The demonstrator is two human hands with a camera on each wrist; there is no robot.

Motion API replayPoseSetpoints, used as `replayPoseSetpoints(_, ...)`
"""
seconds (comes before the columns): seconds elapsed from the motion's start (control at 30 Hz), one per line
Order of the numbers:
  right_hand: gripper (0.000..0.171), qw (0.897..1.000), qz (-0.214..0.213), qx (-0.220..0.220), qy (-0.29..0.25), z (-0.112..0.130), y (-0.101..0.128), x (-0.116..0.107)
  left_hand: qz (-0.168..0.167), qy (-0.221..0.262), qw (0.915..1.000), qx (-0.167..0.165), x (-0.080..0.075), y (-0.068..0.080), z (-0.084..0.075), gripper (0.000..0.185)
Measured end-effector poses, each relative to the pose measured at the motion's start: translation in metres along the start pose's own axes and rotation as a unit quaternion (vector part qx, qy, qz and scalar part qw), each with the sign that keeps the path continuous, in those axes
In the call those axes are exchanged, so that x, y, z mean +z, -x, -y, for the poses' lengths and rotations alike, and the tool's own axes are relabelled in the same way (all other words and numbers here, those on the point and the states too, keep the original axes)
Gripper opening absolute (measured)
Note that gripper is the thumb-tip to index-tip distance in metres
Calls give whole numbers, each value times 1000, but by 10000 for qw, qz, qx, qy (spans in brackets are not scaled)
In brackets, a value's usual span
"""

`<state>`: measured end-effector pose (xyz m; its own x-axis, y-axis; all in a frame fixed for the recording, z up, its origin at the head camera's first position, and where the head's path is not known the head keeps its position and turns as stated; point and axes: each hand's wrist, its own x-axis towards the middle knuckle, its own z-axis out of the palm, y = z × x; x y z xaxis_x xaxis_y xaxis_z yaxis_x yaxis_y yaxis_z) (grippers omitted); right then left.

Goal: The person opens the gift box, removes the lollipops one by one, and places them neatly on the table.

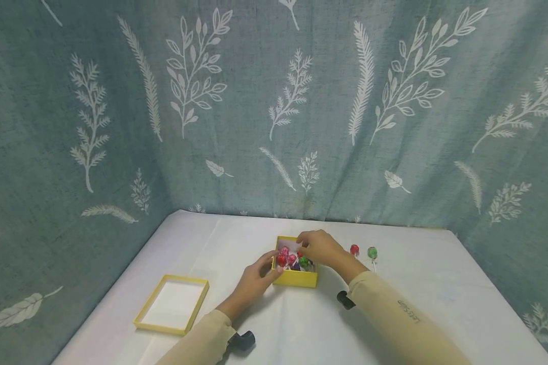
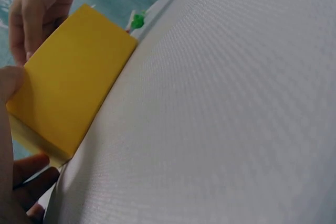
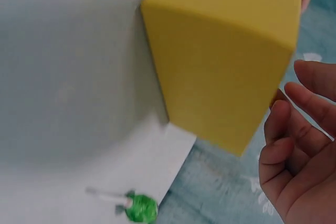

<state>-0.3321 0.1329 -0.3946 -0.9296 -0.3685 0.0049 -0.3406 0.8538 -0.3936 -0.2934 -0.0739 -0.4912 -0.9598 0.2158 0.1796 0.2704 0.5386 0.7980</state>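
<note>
1. Yellow box (image 1: 296, 278) sits mid-frame in the head view, on the white table (image 1: 392, 324). Several lollipops (image 1: 292, 259) lie inside it, heads red, pink and green.
2. Left hand (image 1: 257, 276) holds the box's left wall; thumb at the rim, fingers curled against the side. The left wrist view shows the thumb on the yellow wall.
3. Right hand (image 1: 318, 247) hovers over the box's far right corner, fingers bent down into it. Whether they pinch a lollipop, cannot tell. In the right wrist view the fingers (image 3: 294, 145) are loosely curled beside the box wall, nothing visible between them.
4. Two loose lollipops right of the box: red (image 1: 354, 249) and green (image 1: 372, 252), lying on the table.
5. Lid (image 1: 172, 311) lies open side up, lower left.
6. Risks, as judged:
   - Box is light; a push from the right hand could tip or slide it if the left grip slackens.
   - Sticks crossed inside may snag and drag neighbours out.
   - The right sleeve (image 1: 392, 309) passes near the loose lollipops and could sweep them away.
</note>
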Motion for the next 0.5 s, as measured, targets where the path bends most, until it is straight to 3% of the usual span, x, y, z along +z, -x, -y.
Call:
replayPoseSetpoints(0.33,25,9996,-95,-61,241,14,-17,22,-140,-18,9997,210,0,0,1,52)
replayPoseSetpoints(0.5,20,9993,72,-345,105,19,-21,33,-186,-25,9993,335,1,0,3,51)
